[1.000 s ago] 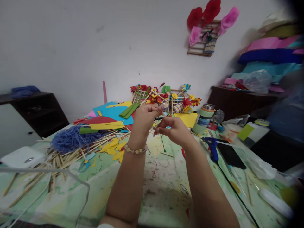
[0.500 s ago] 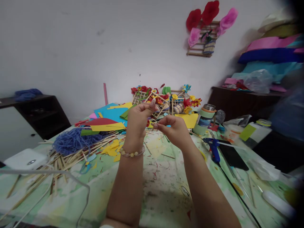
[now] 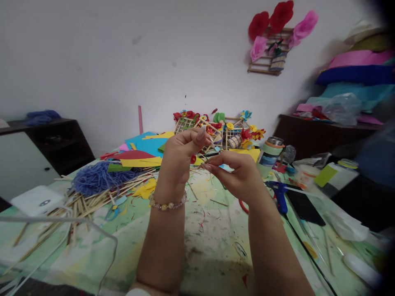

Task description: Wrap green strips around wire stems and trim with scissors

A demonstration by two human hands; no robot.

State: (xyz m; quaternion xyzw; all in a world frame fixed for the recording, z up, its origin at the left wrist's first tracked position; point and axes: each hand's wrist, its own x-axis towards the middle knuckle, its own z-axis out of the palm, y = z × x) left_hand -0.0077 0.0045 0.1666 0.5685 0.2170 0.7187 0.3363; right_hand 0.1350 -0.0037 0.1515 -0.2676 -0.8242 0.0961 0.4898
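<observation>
Both of my hands are raised over the middle of the table, fingertips close to each other. My left hand (image 3: 183,154), with a beaded bracelet (image 3: 168,206) at its wrist, is closed in a pinch, thumb against the fingers. Slightly lower and to the right, my right hand (image 3: 239,174) also pinches, its thumb and forefinger pointing left. Whatever lies between the fingertips is too small to make out. Behind the hands stand small stick lattices (image 3: 233,132) decorated with red, yellow and blue paper flowers.
Blue yarn (image 3: 98,179), wooden sticks (image 3: 82,207) and yellow paper scraps (image 3: 145,189) lie at left. To the right are a thermos (image 3: 269,156), a blue glue gun (image 3: 280,197) with its cord, and a black phone (image 3: 304,205). A grey cable (image 3: 101,236) crosses the near left.
My right hand has moved a little right and down, and its fingertips are slightly farther from the left palm. My left hand stays pinched. The whole view has shifted slightly.
</observation>
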